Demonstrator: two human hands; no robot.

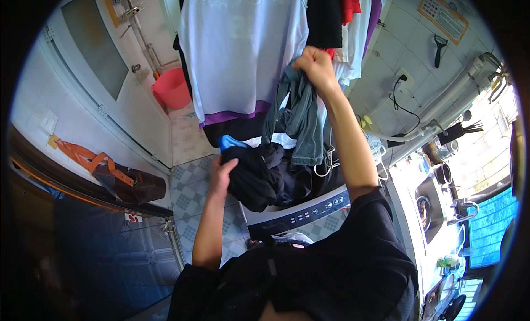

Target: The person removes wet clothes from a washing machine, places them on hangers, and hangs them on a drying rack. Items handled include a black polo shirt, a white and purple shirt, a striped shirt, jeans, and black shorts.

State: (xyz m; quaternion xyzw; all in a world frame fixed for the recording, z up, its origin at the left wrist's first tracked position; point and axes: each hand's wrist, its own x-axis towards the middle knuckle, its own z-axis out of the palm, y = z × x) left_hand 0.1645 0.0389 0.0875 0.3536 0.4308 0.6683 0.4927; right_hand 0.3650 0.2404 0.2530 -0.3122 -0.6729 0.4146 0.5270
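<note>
My right hand (316,68) is raised and closed on a dark grey-green garment (304,114), which hangs from it in twisted folds. My left hand (221,176) grips the edge of a bundle of black cloth (252,178), with a bit of blue fabric (232,143) showing at its top. That bundle lies over the top of a washing machine (298,213) whose button panel faces me. The lower end of the grey-green garment hangs against the dark cloth, and I cannot tell whether the two are tangled. White wire hangers (329,159) lie on the machine's right side.
Shirts, among them a white one with a purple hem (244,51), hang just ahead of me. A pink bucket (172,89) stands by the white door (103,64). A brown bag (128,182) hangs at left. The counter with a sink (432,209) runs along the right.
</note>
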